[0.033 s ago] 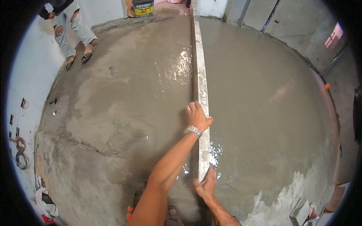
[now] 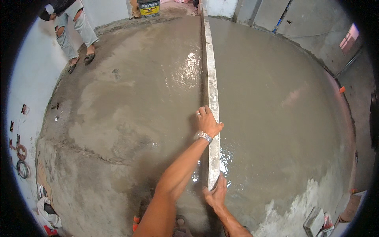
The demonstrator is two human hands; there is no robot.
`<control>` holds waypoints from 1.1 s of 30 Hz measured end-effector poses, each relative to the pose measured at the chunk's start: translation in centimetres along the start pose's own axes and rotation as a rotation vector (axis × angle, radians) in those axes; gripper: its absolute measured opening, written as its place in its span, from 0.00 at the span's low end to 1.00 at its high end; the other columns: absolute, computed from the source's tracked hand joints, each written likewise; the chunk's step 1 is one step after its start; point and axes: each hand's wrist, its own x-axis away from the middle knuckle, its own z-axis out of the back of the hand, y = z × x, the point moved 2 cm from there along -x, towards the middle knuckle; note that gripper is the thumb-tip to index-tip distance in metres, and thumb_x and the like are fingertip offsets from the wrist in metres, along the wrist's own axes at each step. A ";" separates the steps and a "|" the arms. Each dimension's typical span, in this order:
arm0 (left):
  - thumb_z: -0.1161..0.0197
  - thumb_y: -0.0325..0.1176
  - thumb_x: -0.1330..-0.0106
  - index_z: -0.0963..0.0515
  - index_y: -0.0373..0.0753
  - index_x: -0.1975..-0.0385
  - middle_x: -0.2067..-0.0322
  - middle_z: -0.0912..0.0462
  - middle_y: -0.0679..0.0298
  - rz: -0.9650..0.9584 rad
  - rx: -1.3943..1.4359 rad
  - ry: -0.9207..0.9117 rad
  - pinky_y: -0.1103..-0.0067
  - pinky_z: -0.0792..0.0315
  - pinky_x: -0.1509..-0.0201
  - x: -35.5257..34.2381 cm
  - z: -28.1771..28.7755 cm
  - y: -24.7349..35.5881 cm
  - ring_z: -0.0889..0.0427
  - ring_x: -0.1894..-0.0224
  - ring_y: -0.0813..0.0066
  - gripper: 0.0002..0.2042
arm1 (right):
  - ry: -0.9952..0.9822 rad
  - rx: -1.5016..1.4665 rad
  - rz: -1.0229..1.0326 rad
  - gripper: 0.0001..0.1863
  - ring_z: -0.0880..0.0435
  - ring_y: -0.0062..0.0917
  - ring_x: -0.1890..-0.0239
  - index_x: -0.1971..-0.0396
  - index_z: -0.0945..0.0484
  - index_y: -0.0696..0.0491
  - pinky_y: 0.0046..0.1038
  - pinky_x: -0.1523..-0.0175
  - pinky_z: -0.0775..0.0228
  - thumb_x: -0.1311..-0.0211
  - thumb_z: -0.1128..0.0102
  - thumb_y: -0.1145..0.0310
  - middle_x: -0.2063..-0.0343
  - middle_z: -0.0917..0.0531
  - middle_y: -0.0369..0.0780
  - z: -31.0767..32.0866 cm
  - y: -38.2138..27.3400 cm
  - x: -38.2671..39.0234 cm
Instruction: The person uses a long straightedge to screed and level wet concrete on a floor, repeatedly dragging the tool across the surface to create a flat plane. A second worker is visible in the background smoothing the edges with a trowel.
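Note:
A long, pale straightedge bar (image 2: 212, 79) lies front to back across wet grey cement (image 2: 268, 110), its far end near the doorway. My left hand (image 2: 208, 125), with a metal watch and a ring, is closed over the bar about halfway down the view, fingers over its left side. Lower, my right hand (image 2: 216, 194) holds the near end from below and the side, thumb on the left. Glossy wet patches show beside the bar.
A person in torn pale trousers (image 2: 83, 29) stands at the upper left. A bucket (image 2: 148, 10) sits at the back. Coiled wires (image 2: 22, 154) hang on the left wall. Blocks (image 2: 314, 221) lie at the lower right. A blue pipe (image 2: 281, 21) runs on the back wall.

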 end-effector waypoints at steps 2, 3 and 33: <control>0.28 0.38 0.62 0.42 0.18 0.45 0.50 0.38 0.40 -0.021 -0.004 -0.016 0.60 0.44 0.37 -0.2 0.2 0.2 0.39 0.46 0.44 0.44 | 0.035 0.004 -0.001 0.46 0.31 0.50 0.51 0.39 0.45 0.63 0.43 0.44 0.38 0.63 0.34 0.70 0.55 0.32 0.56 -0.6 -0.2 0.0; 0.28 0.38 0.61 0.42 0.19 0.45 0.50 0.38 0.41 -0.024 -0.022 -0.008 0.61 0.43 0.38 -0.1 0.3 0.2 0.39 0.46 0.45 0.44 | 0.042 0.002 -0.003 0.46 0.31 0.50 0.51 0.39 0.46 0.63 0.43 0.44 0.38 0.63 0.34 0.70 0.55 0.32 0.56 -0.9 0.0 0.2; 0.29 0.41 0.57 0.38 0.35 0.38 0.58 0.35 0.47 -0.198 -0.085 -0.010 0.62 0.39 0.45 -1.7 3.7 3.4 0.33 0.54 0.50 0.42 | 0.112 0.047 -0.055 0.42 0.29 0.49 0.48 0.43 0.40 0.68 0.40 0.40 0.40 0.65 0.36 0.75 0.53 0.28 0.56 2.2 -1.5 -0.3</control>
